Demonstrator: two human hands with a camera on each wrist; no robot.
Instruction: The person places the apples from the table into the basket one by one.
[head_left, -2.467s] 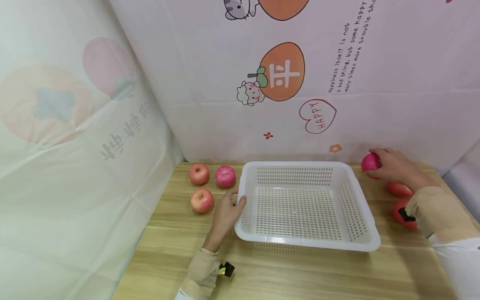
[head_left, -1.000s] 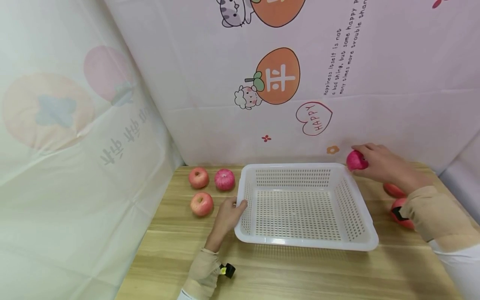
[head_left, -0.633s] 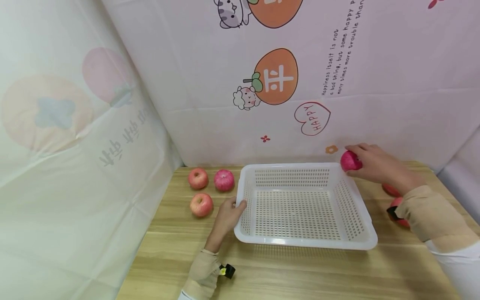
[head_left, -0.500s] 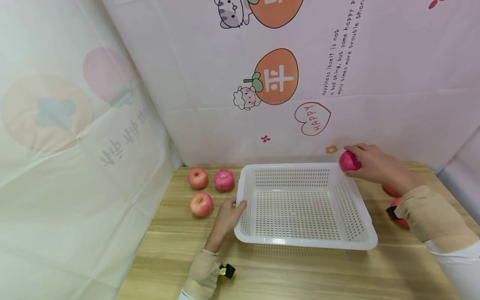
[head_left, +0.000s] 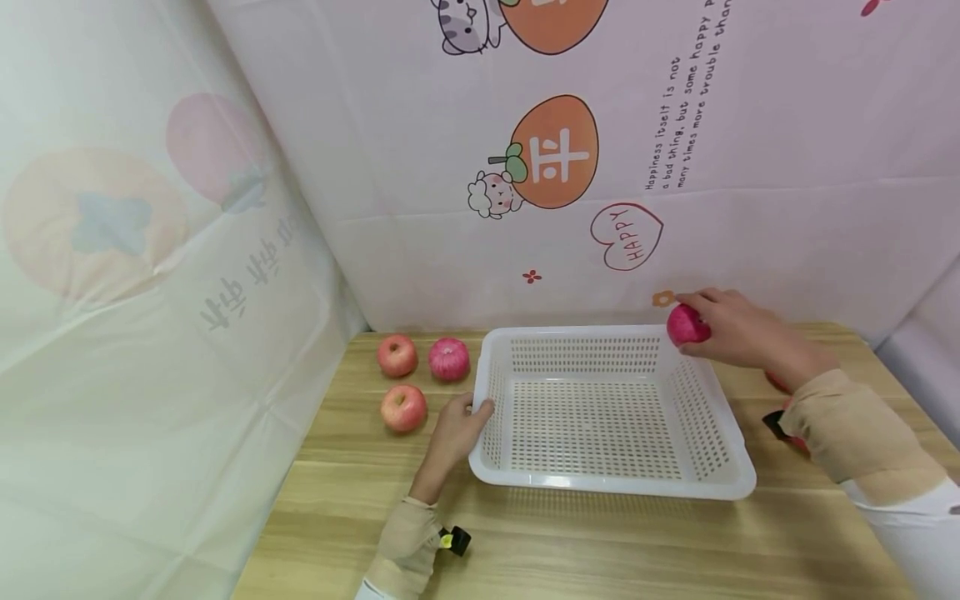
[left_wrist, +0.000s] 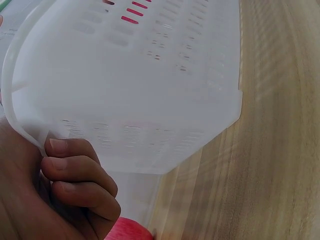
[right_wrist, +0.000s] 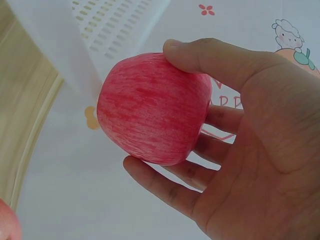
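My right hand (head_left: 731,327) grips a pink-red apple (head_left: 687,325) (right_wrist: 152,107) just above the far right corner of the white perforated basket (head_left: 611,485). Thumb and fingers (right_wrist: 220,60) wrap round the fruit. My left hand (head_left: 459,429) holds the basket's left rim, its fingers (left_wrist: 75,167) curled against the white wall (left_wrist: 145,75). Nothing lies inside the basket.
Three apples (head_left: 397,356) (head_left: 449,359) (head_left: 402,408) sit on the wooden table (head_left: 570,542) left of the basket. More red fruit (head_left: 795,437) lies half hidden behind my right sleeve. Patterned cloth walls close in the back and left.
My right hand has carried the apple leftward, from beside the basket to over its far right corner. The left hand has stayed on the rim.
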